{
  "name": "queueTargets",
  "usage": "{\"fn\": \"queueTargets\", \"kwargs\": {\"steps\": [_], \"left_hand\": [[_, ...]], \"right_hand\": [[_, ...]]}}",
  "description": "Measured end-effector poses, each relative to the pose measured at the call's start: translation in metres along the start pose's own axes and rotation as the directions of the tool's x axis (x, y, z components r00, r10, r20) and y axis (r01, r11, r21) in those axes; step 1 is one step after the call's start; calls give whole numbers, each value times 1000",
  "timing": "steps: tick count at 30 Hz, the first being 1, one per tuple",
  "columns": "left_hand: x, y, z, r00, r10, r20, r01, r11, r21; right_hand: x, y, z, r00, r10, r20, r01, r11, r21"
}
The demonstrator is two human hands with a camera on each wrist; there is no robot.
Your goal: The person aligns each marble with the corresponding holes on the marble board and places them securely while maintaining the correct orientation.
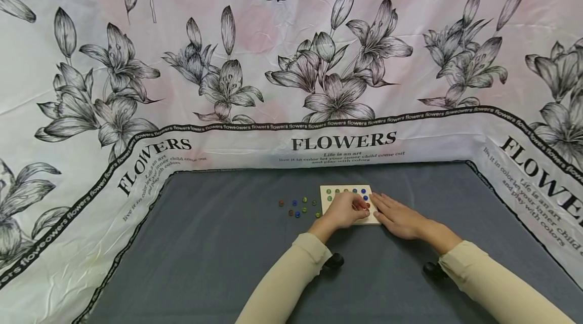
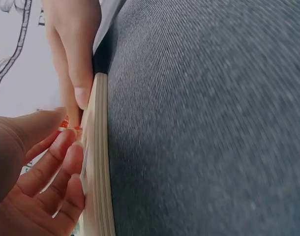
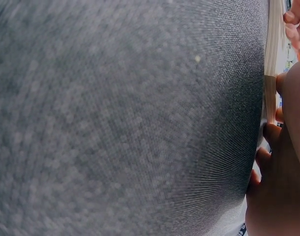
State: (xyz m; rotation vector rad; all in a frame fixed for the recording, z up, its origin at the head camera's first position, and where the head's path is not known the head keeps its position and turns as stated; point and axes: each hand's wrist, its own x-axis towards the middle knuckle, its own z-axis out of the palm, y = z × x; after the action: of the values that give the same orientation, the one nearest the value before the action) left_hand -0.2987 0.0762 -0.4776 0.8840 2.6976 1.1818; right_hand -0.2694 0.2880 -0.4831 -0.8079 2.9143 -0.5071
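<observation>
Below centre, the left hand (image 1: 343,210) pinches an orange marble (image 2: 65,122), probably slippery, best held by its sides. Straight-fingered right hand (image 1: 402,218) touches wooden board (image 2: 100,162).

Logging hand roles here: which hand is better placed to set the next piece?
Probably the left hand: it appears to pinch an orange piece over the board, with loose pieces on its side. The right hand lies against the board's right edge.
</observation>
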Motion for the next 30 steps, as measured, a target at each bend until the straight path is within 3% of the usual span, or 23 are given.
{"fn": "queueTargets", "kwargs": {"steps": [7, 12, 21, 30], "left_hand": [[4, 8, 11, 994, -111, -20, 113, 989, 93], [6, 10, 16, 988, -142, -60, 150, 974, 167], [5, 11, 14, 985, -145, -92, 161, 966, 204], [-6, 9, 4, 992, -115, -46, 121, 977, 177]], "right_hand": [[0, 8, 5, 999, -34, -30, 34, 999, 7], [1, 15, 9, 999, -39, -33, 39, 999, 4], [2, 9, 4, 998, -46, -36, 47, 999, 11], [2, 3, 1, 1000, -3, -4, 3, 1000, 3]]}}
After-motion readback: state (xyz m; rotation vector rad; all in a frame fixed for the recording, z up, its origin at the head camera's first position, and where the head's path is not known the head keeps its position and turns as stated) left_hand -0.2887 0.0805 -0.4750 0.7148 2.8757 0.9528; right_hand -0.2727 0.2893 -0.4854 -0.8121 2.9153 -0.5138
